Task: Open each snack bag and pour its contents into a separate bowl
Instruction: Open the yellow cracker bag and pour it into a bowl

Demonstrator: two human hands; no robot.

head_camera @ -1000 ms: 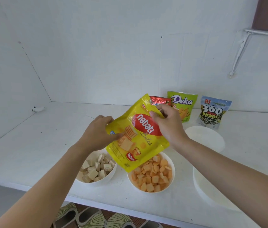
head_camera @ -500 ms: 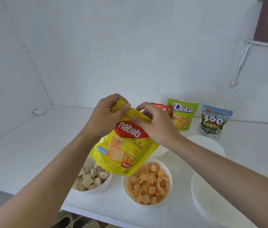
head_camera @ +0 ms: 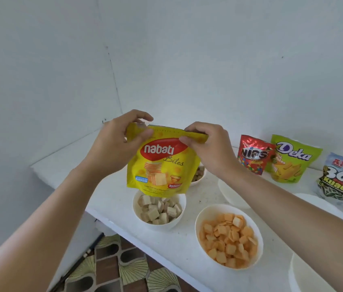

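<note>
The bowl of pale cubes point(head_camera: 134, 207) and the bowl of orange crackers point(head_camera: 258, 247) are filled. The left hand point(head_camera: 111, 144) and right hand point(head_camera: 208, 150) pinch the top corners of the Nabati bag point(head_camera: 162, 167) in their fingers point(head_camera: 187, 141), holding it upright above the tabletop point(head_camera: 205, 196). Whether it is open cannot be told. The red bag point(head_camera: 255, 154), Deka bag point(head_camera: 293, 161) and 360 bag point(head_camera: 339, 182) look unopened.

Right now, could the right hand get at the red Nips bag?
Probably yes: the red Nips bag stands beside the right hand, nothing between, though that hand pinches the yellow Nabati bag.

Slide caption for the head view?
Left hand and right hand pinch the top of the Nabati bag over the wafer bowl.
</note>
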